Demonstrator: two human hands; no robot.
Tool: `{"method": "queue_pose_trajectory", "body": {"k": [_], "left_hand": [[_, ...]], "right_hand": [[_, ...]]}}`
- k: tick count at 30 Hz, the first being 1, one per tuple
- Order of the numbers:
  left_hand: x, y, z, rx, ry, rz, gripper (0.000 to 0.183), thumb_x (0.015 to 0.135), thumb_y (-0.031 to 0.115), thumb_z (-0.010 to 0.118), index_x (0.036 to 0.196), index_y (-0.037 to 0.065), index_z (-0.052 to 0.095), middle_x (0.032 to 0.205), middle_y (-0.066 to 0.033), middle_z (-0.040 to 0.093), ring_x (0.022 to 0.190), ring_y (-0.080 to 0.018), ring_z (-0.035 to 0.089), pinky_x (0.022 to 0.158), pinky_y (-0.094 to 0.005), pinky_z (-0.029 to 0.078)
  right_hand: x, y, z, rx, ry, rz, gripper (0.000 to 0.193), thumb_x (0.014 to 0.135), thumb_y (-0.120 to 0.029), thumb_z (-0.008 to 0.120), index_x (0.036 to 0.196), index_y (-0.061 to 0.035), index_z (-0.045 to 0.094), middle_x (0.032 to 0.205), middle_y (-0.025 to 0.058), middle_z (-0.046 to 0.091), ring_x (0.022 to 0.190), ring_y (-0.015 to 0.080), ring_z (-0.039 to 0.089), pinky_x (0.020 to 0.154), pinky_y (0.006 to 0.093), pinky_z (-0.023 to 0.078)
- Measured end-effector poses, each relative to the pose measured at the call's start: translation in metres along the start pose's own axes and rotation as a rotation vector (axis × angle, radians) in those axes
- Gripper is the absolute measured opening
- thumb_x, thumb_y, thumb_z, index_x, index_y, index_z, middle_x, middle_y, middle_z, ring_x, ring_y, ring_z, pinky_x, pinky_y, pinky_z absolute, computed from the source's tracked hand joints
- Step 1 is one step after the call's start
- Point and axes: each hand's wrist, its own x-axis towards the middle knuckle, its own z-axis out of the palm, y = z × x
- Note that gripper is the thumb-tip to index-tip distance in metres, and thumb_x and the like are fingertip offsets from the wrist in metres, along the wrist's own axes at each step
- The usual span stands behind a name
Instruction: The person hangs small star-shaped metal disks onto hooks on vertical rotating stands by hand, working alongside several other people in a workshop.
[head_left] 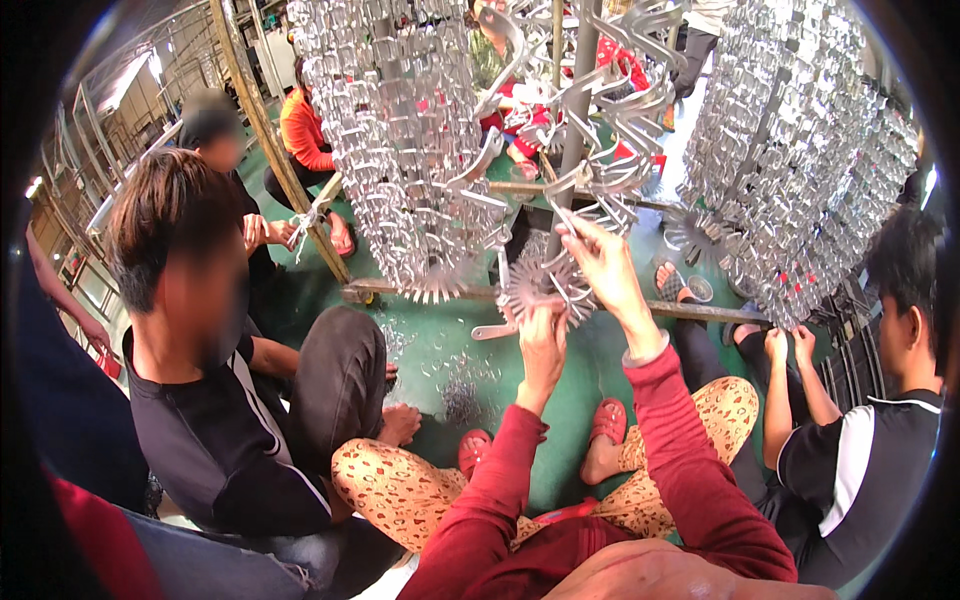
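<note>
Through the head camera I watched the right hand (608,268) raised beside the grey pole (577,135), its thumb and fingertips drawn nearly together at the end of one of the curved metal strips (483,163) that hung around it. The left hand (543,348) was lower, its fingers bent close together against the near edge of a fan-like ring of metal prongs (530,288) at the pole's foot; at that size I could not tell whether either hand had a firm grip. A dense rack of shiny pieces (400,150) hung to the left, and another (790,150) to the right, where a co-worker (870,440) had both hands at its lower tip. Small metal bits (460,400) lay scattered on the green floor (588,352).
</note>
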Motion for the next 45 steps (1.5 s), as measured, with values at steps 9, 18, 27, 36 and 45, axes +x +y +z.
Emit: {"method": "queue_pose_trajectory", "body": {"k": [9,18,27,36,45], "left_hand": [[0.019,-0.017,0.025,0.143,-0.065,-0.033,0.012,0.085,0.015,0.059,0.093,0.008,0.055,0.087,-0.0057,0.06,0.085,-0.0279,0.056,0.073,-0.0422,0.043],[0.038,-0.036,0.022,0.155,-0.062,-0.002,0.014,0.08,0.014,0.066,0.088,0.007,0.058,0.084,-0.0091,0.063,0.08,-0.0255,0.058,0.069,-0.0374,0.046],[0.034,-0.033,0.031,0.158,-0.045,0.06,0.013,0.08,0.009,0.066,0.087,0.003,0.057,0.082,-0.0098,0.063,0.076,-0.0259,0.059,0.066,-0.0361,0.046],[0.024,-0.022,0.033,0.143,0.034,0.022,0.011,0.08,0.009,0.065,0.086,0.004,0.058,0.079,-0.0093,0.062,0.073,-0.0253,0.059,0.067,-0.0352,0.045],[0.009,-0.007,0.026,0.048,0.105,-0.036,0.017,0.081,0.01,0.064,0.096,0.004,0.061,0.089,-0.0106,0.063,0.085,-0.0259,0.059,0.077,-0.0338,0.046]], "right_hand": [[0.017,0.039,-0.012,-0.103,0.038,-0.108,0.038,0.088,-0.024,0.06,0.121,-0.0064,0.055,0.113,0.0081,0.062,0.099,0.0107,0.056,0.087,0.0262,0.044],[-0.084,0.08,-0.007,-0.205,0.149,0.224,0.037,0.078,-0.021,0.07,0.11,-0.0042,0.063,0.091,0.008,0.067,0.075,0.0097,0.06,0.068,0.0257,0.049],[-0.1,0.11,0.058,-0.515,0.113,0.172,0.041,0.074,-0.014,0.066,0.103,0.0108,0.053,0.085,0.0247,0.06,0.08,0.0415,0.059,0.071,0.0466,0.048],[-0.102,0.133,0.061,-0.261,0.184,-0.062,0.011,0.077,-0.007,0.048,0.071,0.0023,0.047,0.069,0.0249,0.052,0.066,0.0441,0.053,0.058,0.0503,0.04],[-0.102,0.149,0.057,0.012,0.141,0.119,0.012,0.08,-0.007,0.049,0.077,0.0037,0.054,0.074,0.0241,0.057,0.069,0.0417,0.056,0.058,0.0475,0.042]]}}
